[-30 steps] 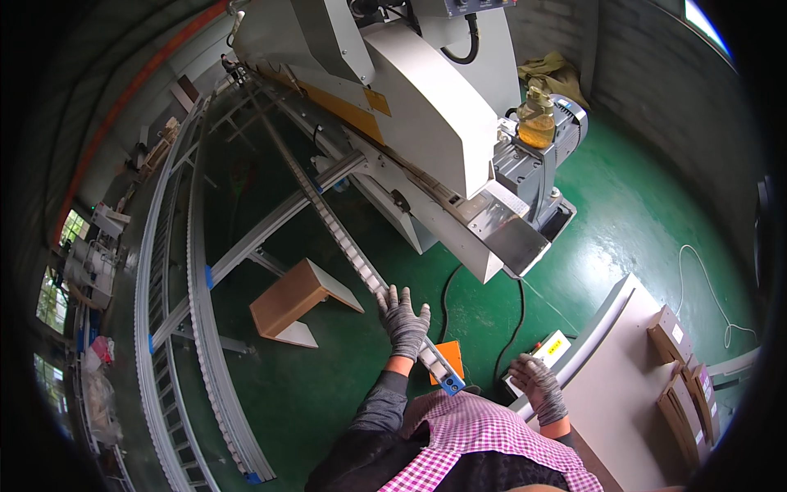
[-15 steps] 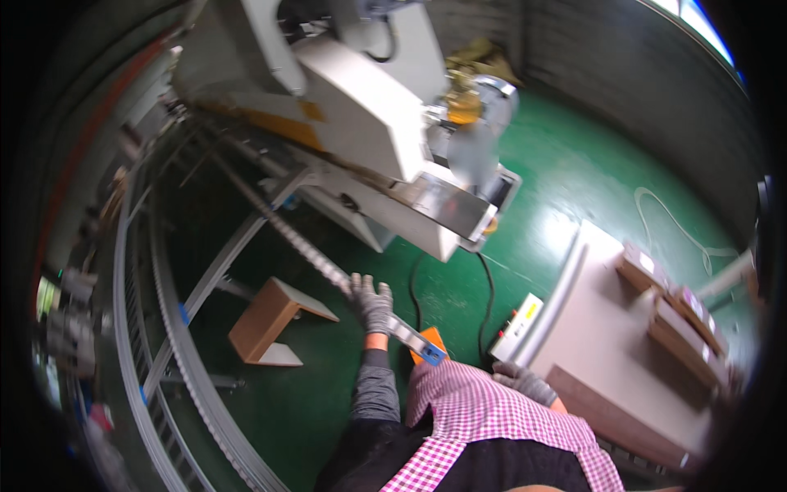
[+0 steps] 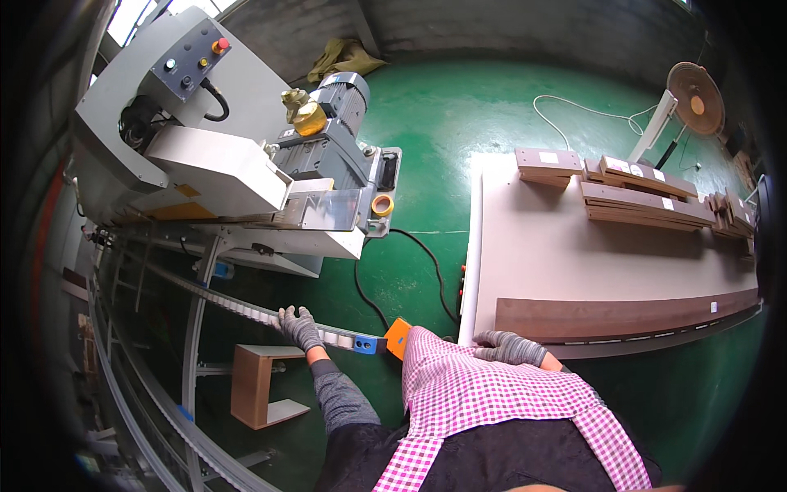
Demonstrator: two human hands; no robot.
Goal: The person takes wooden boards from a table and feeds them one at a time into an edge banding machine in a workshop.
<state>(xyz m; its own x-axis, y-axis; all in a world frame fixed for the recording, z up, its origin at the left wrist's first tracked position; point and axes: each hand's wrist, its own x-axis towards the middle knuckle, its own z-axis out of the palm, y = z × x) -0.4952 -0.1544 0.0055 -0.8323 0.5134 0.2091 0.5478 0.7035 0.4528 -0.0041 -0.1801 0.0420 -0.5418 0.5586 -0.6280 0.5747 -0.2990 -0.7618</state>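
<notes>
The gloved left hand (image 3: 300,330) lies over the roller rail (image 3: 246,309), its fingers slightly spread and their tips reaching across the rollers; it does not seem to pinch anything. The rail passes under this hand, running ahead and to the left beside the big machine (image 3: 217,168), and ending just to the hand's right in a blue end block (image 3: 366,344). An orange box (image 3: 398,338) sits just beyond that block, near the checkered apron (image 3: 492,402).

The gloved right hand (image 3: 512,348) is beside the apron, near the closest corner of the counter (image 3: 541,254). Its fingers lie together and point left; whether they press on the apron or the counter edge, I cannot tell.

Neither hand appears to carry a board. A long brown board (image 3: 607,318) lies flat on the counter to the right of the right hand, and stacks of narrow boards (image 3: 648,209) stand farther ahead and to its right. Whether these are finished or waiting cannot be told from here.

A three-sided wooden stand (image 3: 250,389) is on the floor, left of the left hand and closer to the body. A roll of tape (image 3: 382,205) lies well ahead of that hand and to its right, at the machine's end.
</notes>
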